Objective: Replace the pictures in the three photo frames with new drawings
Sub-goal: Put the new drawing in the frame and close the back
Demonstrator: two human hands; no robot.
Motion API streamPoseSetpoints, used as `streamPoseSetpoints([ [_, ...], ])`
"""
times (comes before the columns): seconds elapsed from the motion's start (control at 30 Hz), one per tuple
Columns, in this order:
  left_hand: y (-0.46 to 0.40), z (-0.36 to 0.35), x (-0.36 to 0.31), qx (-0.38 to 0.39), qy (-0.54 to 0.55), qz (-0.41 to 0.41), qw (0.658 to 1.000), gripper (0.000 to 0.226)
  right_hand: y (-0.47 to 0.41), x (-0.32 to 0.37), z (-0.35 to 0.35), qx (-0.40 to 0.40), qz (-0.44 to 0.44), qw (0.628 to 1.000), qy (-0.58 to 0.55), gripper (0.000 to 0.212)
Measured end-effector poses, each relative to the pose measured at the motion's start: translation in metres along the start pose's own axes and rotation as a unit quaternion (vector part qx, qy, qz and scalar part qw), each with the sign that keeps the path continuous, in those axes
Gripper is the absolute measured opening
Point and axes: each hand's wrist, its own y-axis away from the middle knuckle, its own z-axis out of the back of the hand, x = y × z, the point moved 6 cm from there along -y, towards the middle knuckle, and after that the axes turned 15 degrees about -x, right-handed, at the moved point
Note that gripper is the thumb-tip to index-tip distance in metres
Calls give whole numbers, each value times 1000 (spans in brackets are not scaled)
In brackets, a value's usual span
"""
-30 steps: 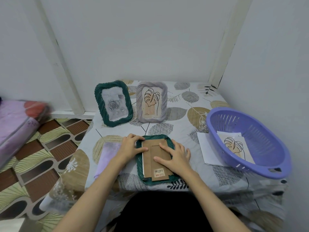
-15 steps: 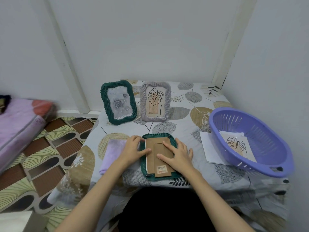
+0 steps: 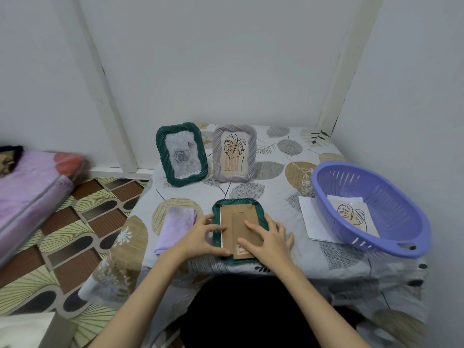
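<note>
A green frame [image 3: 237, 205] lies face down at the near edge of the bench [image 3: 276, 177], its brown backing board [image 3: 244, 222] uppermost. A thin white strip shows along the board's left side; whether it is a drawing or the frame's inner edge cannot be told.

The left hand [image 3: 200, 234] is placed at the left edge of the frame, fingers curled, with the fingertips on the board edge; it appears to pinch or press that edge, but a firm grasp cannot be confirmed. The right hand [image 3: 267, 237] is laid on the board with fingers nearly straight, pressing it flat and grasping nothing.

The step in hand is judged to be work on the backing board, either its release or its seating. The board should be kept square to the recess, held down evenly by the right hand, and eased along one edge only, so that any sheet beneath is not creased.

A second green frame [image 3: 182, 154], holding a grey rose picture, and a grey frame [image 3: 234, 153], holding a leaf drawing, stand upright at the far side. A folded purple cloth [image 3: 175, 227] lies just beside the left hand. A purple basket [image 3: 371, 207] with a leaf drawing [image 3: 354, 214] inside rests on the right, partly over a white sheet [image 3: 310, 217]. Nothing obstructs the hands; the frame lies near the bench edge and should not be pushed outward.
</note>
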Motion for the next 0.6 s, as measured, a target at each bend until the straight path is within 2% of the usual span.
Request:
streamPoseSetpoints([
  [0.07, 3, -1, -2, 27, -19, 0, 999, 88, 0, 0, 0, -4, -3, 1000, -3, 55],
  [0.3, 7, -1, 2, -1, 16, -9, 1000, 83, 1, -2, -3, -14, -4, 1000, -14, 53],
  [0.6, 8, -4, 3, -31, 9, -27, 999, 73, 2, -2, -5, -18, -5, 1000, -10, 53],
])
